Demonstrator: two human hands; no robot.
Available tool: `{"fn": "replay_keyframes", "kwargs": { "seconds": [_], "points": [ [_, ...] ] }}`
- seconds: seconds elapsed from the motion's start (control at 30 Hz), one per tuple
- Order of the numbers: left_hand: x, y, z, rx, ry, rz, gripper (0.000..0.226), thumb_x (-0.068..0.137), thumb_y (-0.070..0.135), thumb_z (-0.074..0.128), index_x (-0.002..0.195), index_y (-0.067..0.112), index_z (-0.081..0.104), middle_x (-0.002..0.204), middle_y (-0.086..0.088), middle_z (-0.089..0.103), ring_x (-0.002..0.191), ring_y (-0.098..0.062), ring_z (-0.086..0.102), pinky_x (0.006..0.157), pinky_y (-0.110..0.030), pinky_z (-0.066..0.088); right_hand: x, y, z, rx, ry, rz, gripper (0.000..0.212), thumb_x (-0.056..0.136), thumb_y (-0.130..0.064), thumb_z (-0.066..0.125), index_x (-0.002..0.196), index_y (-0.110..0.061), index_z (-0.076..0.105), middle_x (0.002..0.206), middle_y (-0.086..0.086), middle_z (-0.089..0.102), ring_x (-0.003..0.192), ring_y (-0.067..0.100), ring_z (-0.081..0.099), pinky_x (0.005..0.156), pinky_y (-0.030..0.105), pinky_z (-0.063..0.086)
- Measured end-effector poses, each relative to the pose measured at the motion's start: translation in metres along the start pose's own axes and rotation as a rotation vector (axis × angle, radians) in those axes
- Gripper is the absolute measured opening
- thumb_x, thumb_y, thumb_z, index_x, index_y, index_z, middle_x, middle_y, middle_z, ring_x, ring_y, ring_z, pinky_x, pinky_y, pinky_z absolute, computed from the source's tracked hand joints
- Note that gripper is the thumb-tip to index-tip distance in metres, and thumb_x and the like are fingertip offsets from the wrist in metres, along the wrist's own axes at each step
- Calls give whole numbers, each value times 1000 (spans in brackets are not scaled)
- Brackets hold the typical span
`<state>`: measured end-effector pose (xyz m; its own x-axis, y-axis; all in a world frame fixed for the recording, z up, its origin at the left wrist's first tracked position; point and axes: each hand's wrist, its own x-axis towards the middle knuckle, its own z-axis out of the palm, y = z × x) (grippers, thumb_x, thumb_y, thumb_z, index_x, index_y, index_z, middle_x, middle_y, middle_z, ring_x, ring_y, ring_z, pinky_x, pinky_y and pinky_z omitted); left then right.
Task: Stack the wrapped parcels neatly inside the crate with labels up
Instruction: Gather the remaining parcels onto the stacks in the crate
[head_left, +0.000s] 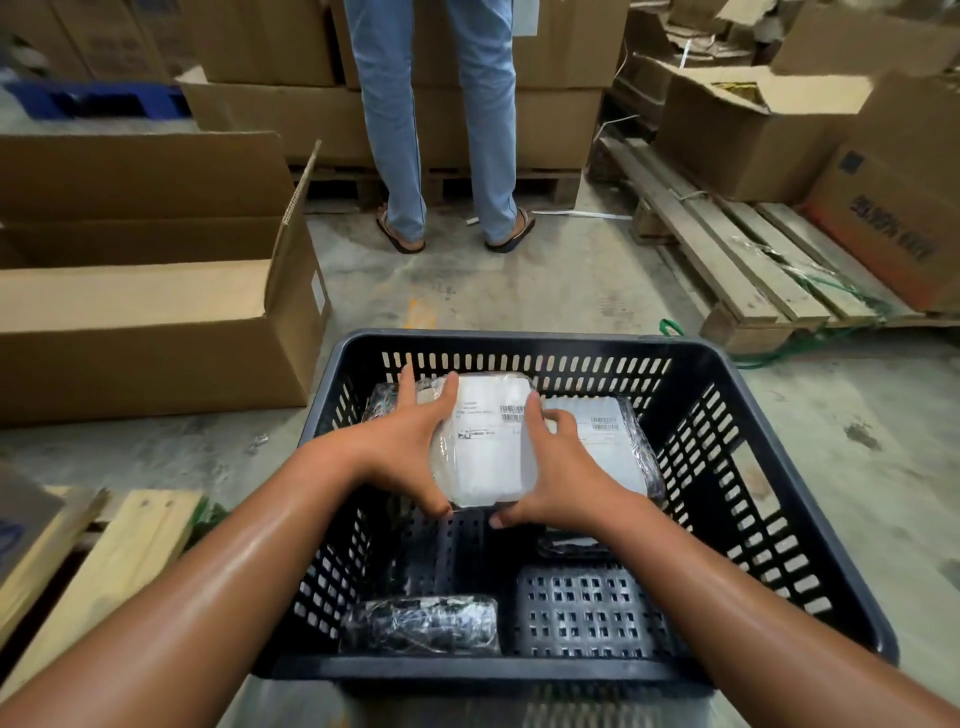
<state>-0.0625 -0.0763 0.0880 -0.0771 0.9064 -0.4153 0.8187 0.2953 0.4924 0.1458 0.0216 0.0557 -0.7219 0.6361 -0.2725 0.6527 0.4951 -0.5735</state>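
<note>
My left hand (410, 441) and my right hand (558, 467) both grip one wrapped parcel (485, 441) inside the black crate (753, 467), which sits on the concrete floor (519, 280). My left fingers are spread wide along the parcel's left edge, with the thumb curled under its near corner; my right fingers press against its right side and my right thumb hooks under the near edge. So both hands are closed on this parcel, one at each side. Its white label (483, 415) faces up, with a barcode toward the far right corner. Just beside it on the right lies a second parcel (613, 441), also label up, touching or nearly touching my right hand. Another dark wrapped parcel peeks out behind my left fingers at the crate's far left corner. A dark parcel (421, 623) in clear film lies along the near wall of the crate, left of centre, and a smaller dark one (574, 545) rests below my right wrist. I cannot tell whether the parcel I hold rests on something or hangs in my grip. To the left of the crate stands an open cardboard box (156, 312). Ahead, another person in jeans (400, 130) and sandals stands facing stacked cartons, and a wooden pallet (753, 260) lies to the right.
</note>
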Motion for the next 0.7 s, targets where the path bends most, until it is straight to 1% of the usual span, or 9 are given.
{"fn": "replay_keyframes", "kwargs": {
  "seconds": [0.07,0.1,0.2,0.3,0.47,0.53,0.6,0.63,0.7],
  "points": [
    [3,0,7,19,-40,-39,146,65,25,89,153,25,-28,150,-20,-47,150,-22,-9,112,-21,24,3,-4,4,-154,-11,-4,156,61,-48,96,159,-18,-22,165,14,1,146,38,34,118,42,35],
    [4,0,11,31,-48,-60,144,66,25,88,152,24,-28,151,-20,-46,153,-29,7,110,-23,33,5,-6,7,-240,-8,-6,153,63,-51,94,159,-17,-21,165,18,3,144,40,37,116,46,36],
    [7,0,17,57,-25,-88,143,67,22,85,151,25,-30,154,-17,-43,139,-30,43,80,-17,52,13,-11,9,-502,41,-3,151,63,-69,84,159,-15,-19,155,24,26,138,41,36,114,62,27],
    [10,-1,18,44,2,-101,141,68,18,84,151,26,-30,154,-15,-44,131,-29,51,55,-9,48,23,-14,6,-681,59,-17,149,61,-84,73,160,-14,-14,144,22,36,135,40,32,112,73,14],
    [8,-2,16,40,4,-100,139,68,16,84,155,23,-24,154,-15,-45,126,-30,55,69,-18,56,24,-8,15,-725,65,-48,133,69,-86,60,161,-18,-6,144,23,38,132,40,36,108,69,19],
    [5,-5,12,45,-6,-84,136,66,14,83,157,24,-18,154,-10,-45,119,-29,60,62,-15,55,20,-5,22,-677,90,-50,130,70,-88,57,161,-19,-4,145,23,40,132,39,37,105,66,21],
    [5,-8,14,71,-8,-77,135,66,14,82,157,25,-17,151,-7,-50,108,-27,63,57,-12,51,17,-2,29,-679,116,-55,127,72,-89,54,161,-19,-4,146,24,39,135,39,35,107,71,13],
    [7,-9,19,98,-4,-75,136,66,14,82,157,25,-19,148,-7,-52,117,-31,59,64,-13,52,17,-1,31,-705,129,-62,126,73,-88,53,161,-18,-5,147,25,37,137,40,33,107,77,5],
    [14,-10,33,164,-6,-94,139,68,16,83,153,22,-27,143,-12,-57,148,-43,23,95,-27,51,16,1,34,-752,147,-72,124,76,-85,51,161,-15,-5,148,27,35,139,42,31,100,85,-14]
  ]
}}
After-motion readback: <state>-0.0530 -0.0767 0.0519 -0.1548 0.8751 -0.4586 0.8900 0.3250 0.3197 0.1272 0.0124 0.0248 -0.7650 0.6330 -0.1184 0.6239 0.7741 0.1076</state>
